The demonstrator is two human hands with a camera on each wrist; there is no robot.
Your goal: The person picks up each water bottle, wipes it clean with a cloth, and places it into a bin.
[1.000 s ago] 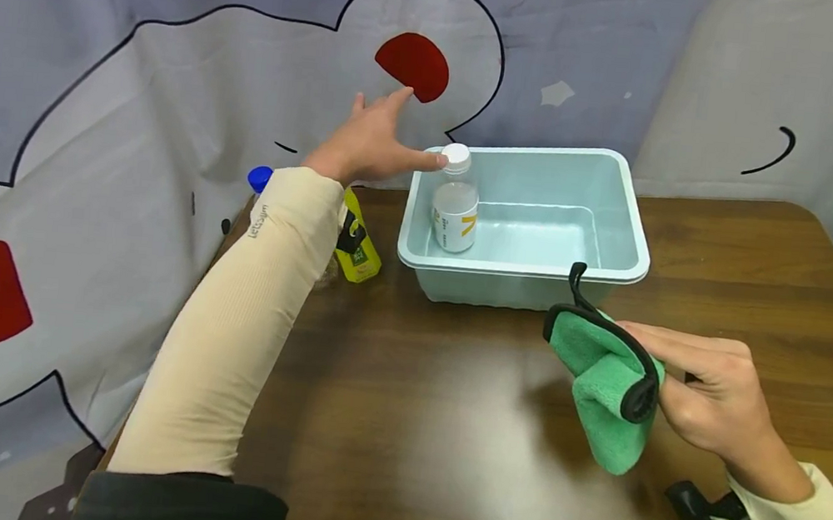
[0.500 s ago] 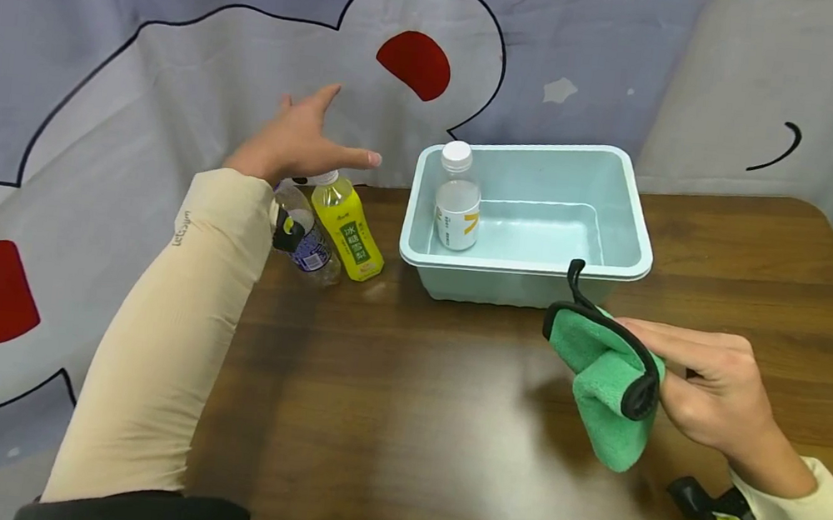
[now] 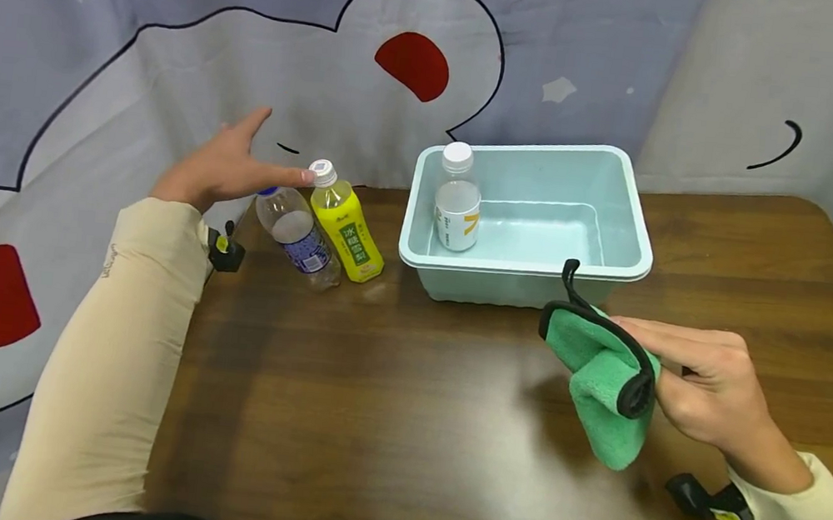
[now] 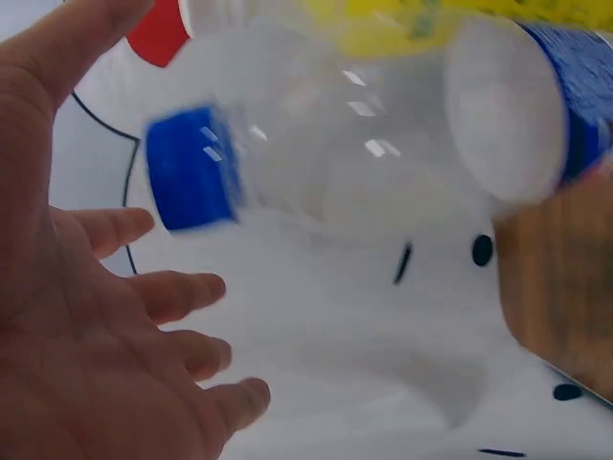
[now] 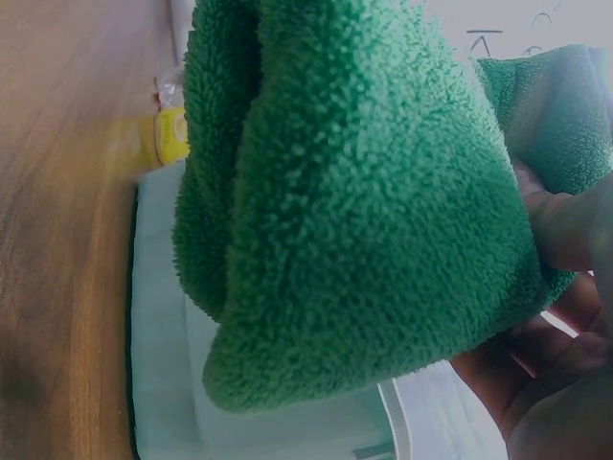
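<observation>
My left hand (image 3: pixel 222 166) is spread at the back left, fingers extended and thumb out toward the white cap of a yellow-labelled drink bottle (image 3: pixel 349 237). Beside that bottle stands a clear plastic bottle (image 3: pixel 298 236) with a blue label; its blue cap (image 4: pixel 192 171) shows near the fingertips in the left wrist view. In my right hand (image 3: pixel 713 389) I pinch a folded green cloth (image 3: pixel 601 378) with black edging and a loop, held over the table. The right wrist view is mostly filled by the cloth (image 5: pixel 374 211), which hides part of the fingers.
A pale blue plastic basin (image 3: pixel 519 291) sits at the back of the wooden table (image 3: pixel 385 424). Inside its left end stands a clear bottle (image 3: pixel 457 214) with a white cap. A printed curtain (image 3: pixel 175 103) hangs behind the table and down its left side.
My left hand has moved left, from beside the basin's bottle past the two bottles, bringing them into fuller view. The right hand and cloth have stayed almost still.
</observation>
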